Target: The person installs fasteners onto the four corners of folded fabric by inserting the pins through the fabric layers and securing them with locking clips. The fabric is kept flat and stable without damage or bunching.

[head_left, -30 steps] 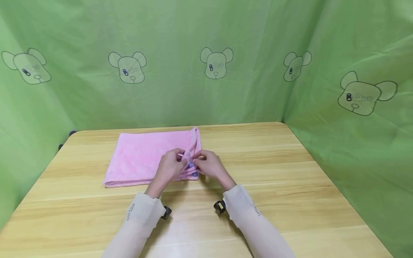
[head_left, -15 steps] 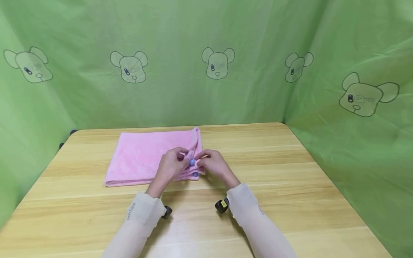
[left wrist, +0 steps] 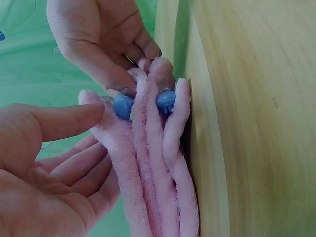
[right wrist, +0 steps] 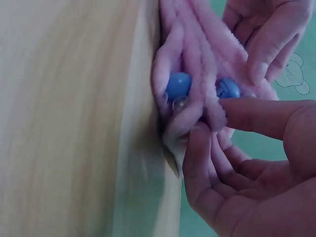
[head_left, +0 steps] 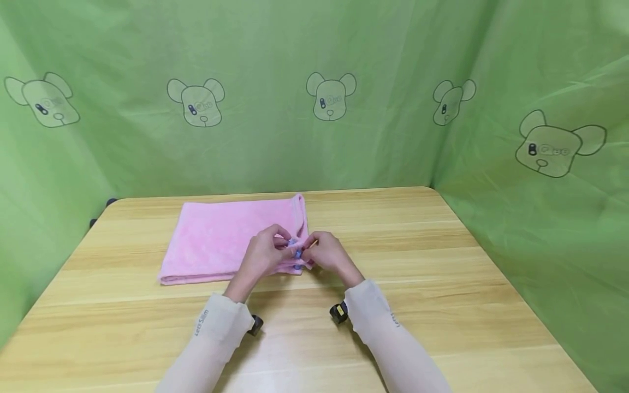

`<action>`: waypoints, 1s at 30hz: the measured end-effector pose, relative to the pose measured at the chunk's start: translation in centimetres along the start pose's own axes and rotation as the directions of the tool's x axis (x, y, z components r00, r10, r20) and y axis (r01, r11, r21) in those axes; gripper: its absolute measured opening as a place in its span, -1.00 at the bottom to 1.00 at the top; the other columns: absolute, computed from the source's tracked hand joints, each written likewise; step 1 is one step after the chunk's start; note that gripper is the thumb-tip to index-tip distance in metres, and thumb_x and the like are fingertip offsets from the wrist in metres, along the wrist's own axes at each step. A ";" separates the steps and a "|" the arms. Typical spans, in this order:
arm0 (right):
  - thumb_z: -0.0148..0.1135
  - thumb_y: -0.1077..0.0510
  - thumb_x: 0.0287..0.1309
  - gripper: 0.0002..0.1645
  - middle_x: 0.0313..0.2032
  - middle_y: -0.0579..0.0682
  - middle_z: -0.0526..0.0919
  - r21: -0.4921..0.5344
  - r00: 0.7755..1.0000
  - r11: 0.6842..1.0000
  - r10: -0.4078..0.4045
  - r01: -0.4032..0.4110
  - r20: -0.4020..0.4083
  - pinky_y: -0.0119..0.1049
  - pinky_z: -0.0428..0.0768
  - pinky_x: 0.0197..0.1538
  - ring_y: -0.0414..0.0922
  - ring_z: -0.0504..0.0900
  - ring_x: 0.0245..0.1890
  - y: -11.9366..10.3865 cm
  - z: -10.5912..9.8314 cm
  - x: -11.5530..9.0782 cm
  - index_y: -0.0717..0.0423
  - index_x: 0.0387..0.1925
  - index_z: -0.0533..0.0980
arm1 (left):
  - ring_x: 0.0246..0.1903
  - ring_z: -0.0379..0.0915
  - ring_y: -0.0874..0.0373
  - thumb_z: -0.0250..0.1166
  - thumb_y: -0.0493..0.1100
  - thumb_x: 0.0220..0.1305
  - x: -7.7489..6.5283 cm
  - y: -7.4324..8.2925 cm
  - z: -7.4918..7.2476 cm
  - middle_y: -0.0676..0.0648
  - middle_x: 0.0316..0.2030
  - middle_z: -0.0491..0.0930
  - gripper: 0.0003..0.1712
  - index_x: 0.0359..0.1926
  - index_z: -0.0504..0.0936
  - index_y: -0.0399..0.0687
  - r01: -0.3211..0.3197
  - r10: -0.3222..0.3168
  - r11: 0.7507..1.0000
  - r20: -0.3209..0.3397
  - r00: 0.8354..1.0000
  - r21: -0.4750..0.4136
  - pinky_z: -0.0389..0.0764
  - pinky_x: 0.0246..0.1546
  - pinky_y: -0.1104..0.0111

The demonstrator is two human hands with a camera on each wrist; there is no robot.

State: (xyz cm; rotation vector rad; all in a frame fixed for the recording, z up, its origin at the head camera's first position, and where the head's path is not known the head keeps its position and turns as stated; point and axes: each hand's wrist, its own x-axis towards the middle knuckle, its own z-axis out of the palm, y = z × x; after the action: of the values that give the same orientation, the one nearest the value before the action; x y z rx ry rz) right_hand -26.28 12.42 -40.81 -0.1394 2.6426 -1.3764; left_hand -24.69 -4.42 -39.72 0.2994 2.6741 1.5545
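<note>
A folded pink plush cloth (head_left: 216, 234) lies on the table, its right end gathered up in layers. My left hand (head_left: 262, 251) pinches the top layer near that end, thumb toward me. My right hand (head_left: 326, 254) pinches the middle layers from the right, between thumb and forefinger. One blue round-headed fastener (left wrist: 123, 106) sits between the top layer and the middle ones, near both hands' fingertips. A second blue fastener (left wrist: 166, 101) lies between the middle layers and the bottom one. In the right wrist view a small clear knob (right wrist: 181, 103) shows beside the lower fastener (right wrist: 178, 85).
The wooden table (head_left: 422, 305) has its front edge close below the cloth in the wrist views. Green curtains (head_left: 265, 142) printed with bear heads stand behind and on both sides. A small black camera (head_left: 339, 313) hangs at the right wrist, another at the left.
My left hand has raised its fingers over the top layer and shifted slightly right. The blue fastener beneath them is now partly covered. My right hand has moved slightly right, still pinching cloth.
</note>
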 end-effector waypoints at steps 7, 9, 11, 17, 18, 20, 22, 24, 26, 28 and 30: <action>0.39 0.34 -0.23 -0.76 -0.55 -0.04 0.60 -0.144 0.998 0.990 -0.010 0.002 -0.057 -0.33 0.45 -0.43 -0.12 0.52 -0.52 0.2 0.0 0.3 0.16 -0.40 0.56 | -0.42 0.66 0.00 0.38 -0.31 0.19 -0.3 0.1 0.2 -0.24 -0.22 0.69 -0.81 -0.15 0.64 -0.24 0.002 0.005 0.996 0.074 0.997 -0.093 0.70 -0.39 0.24; 0.36 0.35 -0.21 -0.79 -0.56 -0.04 0.60 -0.146 0.998 0.989 -0.032 0.024 -0.051 -0.34 0.44 -0.46 -0.13 0.52 -0.54 0.1 0.0 0.2 0.17 -0.41 0.58 | -0.43 0.66 -0.04 0.35 -0.30 0.24 -0.3 0.0 0.3 -0.25 -0.23 0.69 -0.82 -0.14 0.65 -0.26 -0.006 0.017 0.992 0.087 0.996 -0.125 0.70 -0.43 0.22; 0.32 0.36 -0.16 -0.84 -0.57 -0.04 0.61 -0.144 0.998 0.989 -0.053 0.045 -0.046 -0.37 0.44 -0.49 -0.15 0.53 -0.56 0.1 -0.1 0.1 0.20 -0.40 0.60 | -0.44 0.66 -0.03 0.32 -0.27 0.28 -0.4 0.0 0.4 -0.22 -0.25 0.70 -0.83 -0.13 0.67 -0.26 -0.022 0.033 0.993 0.087 0.996 -0.116 0.70 -0.43 0.22; 0.12 0.25 0.29 -0.78 -0.52 0.05 0.66 -0.037 0.999 0.998 -0.046 0.045 -0.024 -0.23 0.66 -0.38 0.00 0.65 -0.49 -0.4 -0.7 -0.4 0.29 -0.37 0.62 | -0.42 0.66 -0.05 0.26 -0.29 0.34 -0.4 0.1 0.4 -0.20 -0.28 0.70 -0.83 -0.11 0.70 -0.25 -0.016 0.029 0.988 0.089 0.996 -0.152 0.70 -0.36 0.12; 0.10 0.22 0.34 -0.74 -0.52 0.08 0.66 -0.011 0.999 0.999 -0.041 0.041 -0.012 -0.17 0.68 -0.34 0.03 0.66 -0.47 -0.5 -0.9 -0.4 0.31 -0.36 0.62 | -0.41 0.66 -0.02 0.27 -0.28 0.33 -0.4 0.1 0.3 -0.16 -0.29 0.70 -0.84 -0.13 0.71 -0.22 -0.029 0.039 0.992 0.079 0.996 -0.126 0.69 -0.31 0.11; 0.11 0.16 0.37 -0.70 -0.51 0.08 0.66 0.014 0.999 0.999 -0.041 0.041 0.007 -0.09 0.68 -0.27 0.03 0.66 -0.45 -0.5 -1.1 -0.5 0.32 -0.33 0.62 | -0.40 0.65 0.10 0.32 -0.27 0.27 -0.4 0.2 0.3 -0.08 -0.32 0.71 -0.89 -0.20 0.74 -0.14 -0.067 0.069 0.997 0.047 0.997 -0.034 0.67 -0.21 0.15; 0.13 0.12 0.37 -0.69 -0.50 0.07 0.67 0.025 0.998 0.999 -0.048 0.047 0.030 -0.07 0.68 -0.24 -0.01 0.66 -0.46 -0.4 -1.3 -0.5 0.33 -0.30 0.62 | -0.38 0.63 0.19 0.38 -0.27 0.20 -0.3 0.3 0.3 -0.01 -0.35 0.72 -0.91 -0.25 0.75 -0.09 -0.092 0.091 0.995 0.023 0.996 0.039 0.65 -0.16 0.21; 0.16 0.11 0.35 -0.69 -0.49 0.05 0.67 0.028 0.997 0.998 -0.050 0.049 0.050 -0.10 0.68 -0.23 -0.06 0.66 -0.46 -0.3 -1.4 -0.5 0.32 -0.27 0.62 | -0.38 0.61 0.21 0.41 -0.28 0.16 -0.3 0.3 0.4 -0.01 -0.36 0.71 -0.91 -0.27 0.74 -0.10 -0.089 0.088 0.995 0.029 0.996 0.044 0.66 -0.20 0.25; 0.18 0.12 0.32 -0.71 -0.48 0.04 0.68 0.029 0.997 0.999 -0.045 0.044 0.062 -0.13 0.68 -0.23 -0.09 0.65 -0.46 -0.3 -1.5 -0.5 0.32 -0.26 0.62 | -0.40 0.61 0.21 0.43 -0.29 0.14 -0.3 0.4 0.4 -0.01 -0.37 0.71 -0.90 -0.28 0.73 -0.11 -0.074 0.073 0.997 0.039 0.997 0.037 0.67 -0.25 0.30; 0.21 0.13 0.29 -0.74 -0.48 0.03 0.67 0.012 0.997 0.999 -0.038 0.037 0.070 -0.15 0.67 -0.23 -0.10 0.64 -0.46 -0.2 -1.5 -0.5 0.30 -0.26 0.63 | -0.43 0.64 0.14 0.43 -0.31 0.13 -0.4 0.5 0.5 -0.06 -0.37 0.70 -0.88 -0.27 0.71 -0.16 -0.037 0.038 0.999 0.070 0.997 -0.015 0.69 -0.30 0.28; 0.25 0.17 0.25 -0.79 -0.47 0.03 0.67 -0.007 0.996 0.999 -0.033 0.033 0.077 -0.17 0.66 -0.24 -0.10 0.64 -0.46 -0.1 -1.5 -0.5 0.29 -0.26 0.62 | -0.45 0.65 0.12 0.43 -0.30 0.12 -0.4 0.5 0.4 -0.05 -0.38 0.69 -0.88 -0.27 0.70 -0.16 -0.017 0.018 1.000 0.085 0.996 -0.007 0.68 -0.29 0.29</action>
State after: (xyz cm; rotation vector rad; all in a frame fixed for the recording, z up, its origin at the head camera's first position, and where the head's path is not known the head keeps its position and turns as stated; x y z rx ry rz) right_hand -26.12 13.65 -39.82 -0.2335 2.5944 -1.3419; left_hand -24.15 -3.87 -39.49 0.3808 2.6086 1.5183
